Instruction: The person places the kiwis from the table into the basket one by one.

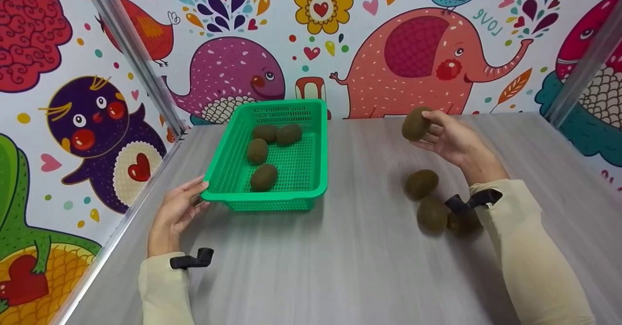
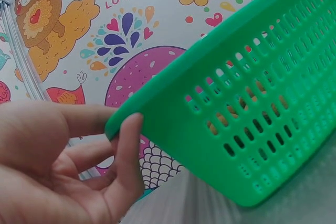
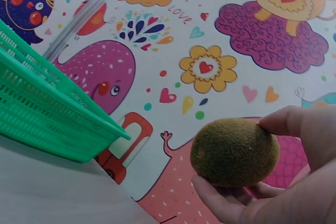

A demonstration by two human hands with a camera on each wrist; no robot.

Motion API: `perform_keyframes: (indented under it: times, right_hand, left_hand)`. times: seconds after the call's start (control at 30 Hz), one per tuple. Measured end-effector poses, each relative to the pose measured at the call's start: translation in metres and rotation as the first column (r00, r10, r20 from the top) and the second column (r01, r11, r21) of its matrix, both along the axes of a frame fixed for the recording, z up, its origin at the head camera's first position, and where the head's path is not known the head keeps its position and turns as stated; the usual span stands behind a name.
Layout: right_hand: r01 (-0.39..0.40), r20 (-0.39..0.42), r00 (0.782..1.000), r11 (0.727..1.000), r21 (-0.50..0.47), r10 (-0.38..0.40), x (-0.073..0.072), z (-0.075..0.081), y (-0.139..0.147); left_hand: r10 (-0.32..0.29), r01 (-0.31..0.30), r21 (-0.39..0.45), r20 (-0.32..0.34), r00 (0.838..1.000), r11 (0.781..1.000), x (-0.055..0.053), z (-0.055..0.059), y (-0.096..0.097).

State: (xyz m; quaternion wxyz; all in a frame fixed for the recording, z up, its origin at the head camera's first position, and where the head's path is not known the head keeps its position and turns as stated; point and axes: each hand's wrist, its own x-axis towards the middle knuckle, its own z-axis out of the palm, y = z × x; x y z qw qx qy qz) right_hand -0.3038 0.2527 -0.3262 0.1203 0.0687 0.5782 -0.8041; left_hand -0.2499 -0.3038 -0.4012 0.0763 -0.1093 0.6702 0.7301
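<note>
A brown, fuzzy kiwi [image 3: 234, 152] is held between the thumb and fingers of my right hand [image 1: 454, 140], raised over the right side of the table. Below that hand, several more kiwis [image 1: 421, 184] lie close together on the tabletop, one partly hidden by the wrist camera. My left hand [image 1: 178, 212] pinches the near left corner of a green plastic basket [image 1: 265, 196], thumb on the rim and fingers beneath it, as the left wrist view shows. Inside the basket, several kiwis [image 1: 264, 177] rest on the slotted floor, toward its left and far parts.
The grey wood-grain table [image 1: 359, 262] reaches back to a wall [image 1: 311, 48] printed with cartoon animals. Metal posts [image 1: 141, 53] stand at the left and right corners. Another printed panel [image 1: 34, 116] closes off the left side.
</note>
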Motion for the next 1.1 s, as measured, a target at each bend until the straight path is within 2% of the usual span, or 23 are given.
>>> perform_keyframes:
  times: [0.3, 0.47, 0.8, 1.1]
  right_hand:
    - [-0.041, -0.028, 0.999, 0.995, 0.088, 0.044, -0.003, 0.025, -0.034]
    - [-0.078, -0.044, 0.995, 0.987, 0.140, 0.085, -0.005, 0.032, -0.052]
    - [-0.148, -0.042, 0.985, 0.949, 0.279, 0.165, -0.014, 0.033, -0.096]
    - [-0.190, -0.041, 0.975, 0.921, 0.341, 0.217, -0.019, 0.031, -0.135]
  left_hand:
    - [-0.001, 0.001, 0.000, 0.003, 1.000, 1.000, 0.001, 0.002, 0.002]
    - [0.008, -0.008, 0.002, 0.008, 1.000, 1.000, 0.001, 0.002, 0.002]
    - [0.007, -0.007, 0.000, 0.007, 1.000, 1.000, 0.001, 0.001, 0.001]
    - [0.003, -0.003, 0.004, -0.003, 1.000, 1.000, 0.002, 0.001, 0.002]
